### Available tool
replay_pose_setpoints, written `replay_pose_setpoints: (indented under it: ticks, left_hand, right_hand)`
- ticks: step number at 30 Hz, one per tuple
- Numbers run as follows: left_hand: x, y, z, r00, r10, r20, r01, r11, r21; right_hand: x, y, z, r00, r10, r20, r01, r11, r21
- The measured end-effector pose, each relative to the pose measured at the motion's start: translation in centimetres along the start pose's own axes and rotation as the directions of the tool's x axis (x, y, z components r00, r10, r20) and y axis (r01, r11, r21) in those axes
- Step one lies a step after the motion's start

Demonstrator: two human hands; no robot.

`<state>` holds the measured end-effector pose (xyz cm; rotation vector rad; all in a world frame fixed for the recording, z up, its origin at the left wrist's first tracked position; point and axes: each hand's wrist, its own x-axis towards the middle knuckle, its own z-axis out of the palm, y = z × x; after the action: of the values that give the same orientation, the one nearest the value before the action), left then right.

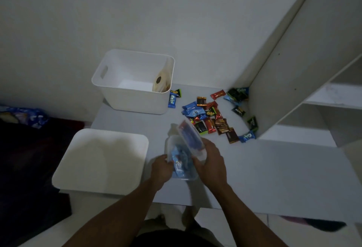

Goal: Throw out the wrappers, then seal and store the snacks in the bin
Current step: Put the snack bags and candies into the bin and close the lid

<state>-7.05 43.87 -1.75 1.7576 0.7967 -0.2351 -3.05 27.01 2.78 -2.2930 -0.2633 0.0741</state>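
In the head view, the left hand (161,170) curls its fingers round the left wall of a clear container (183,163) holding blue snack packets, near the middle of the surface (274,168). The right hand (210,165) has its fingers pinching the tilted lid (191,138) above the container's right rim. Loose snacks (211,117) lie beyond, to the right of the white bin (135,102).

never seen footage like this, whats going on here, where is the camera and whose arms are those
No machine here: a person wears one camera on the head, looking down at their own two hands. The left hand grips a clear container with blue packets inside. The right hand holds its lid, tilted up and open. On the grey table lie scattered snack packets and a white bin with a bag leaning inside.
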Motion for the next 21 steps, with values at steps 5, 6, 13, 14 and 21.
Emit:
replay_pose_setpoints:
  ticks: [5, 6, 13, 14, 21]
  left_hand:
    - [-0.3, -0.3, -1.6, 0.992, 0.043, 0.118, -0.021, 0.983, -0.184]
    - [0.1, -0.8, -1.7, 0.985, 0.066, 0.158, -0.04, 0.986, -0.164]
    - [-1.7, 0.8, -2.7, 0.984, 0.086, 0.155, -0.042, 0.962, -0.268]
    - [-1.6, 0.7, -2.8, 0.983, 0.095, 0.159, -0.051, 0.964, -0.262]
    - [-1.3, 0.3, -4.1, 0.944, 0.221, 0.244, -0.175, 0.965, -0.196]
  right_hand:
    - [-2.8, -0.1, 2.8, 0.991, -0.117, 0.064, 0.132, 0.933, -0.334]
    - [-3.2, -0.3, 3.1, 0.991, -0.121, 0.066, 0.136, 0.919, -0.37]
    - [-5.1, -0.3, 5.1, 0.959, -0.191, 0.211, 0.261, 0.887, -0.381]
    - [-5.3, -0.3, 5.1, 0.953, -0.193, 0.234, 0.269, 0.892, -0.363]
    - [-3.9, -0.3, 3.4, 0.998, 0.016, -0.058, -0.019, 0.998, -0.056]
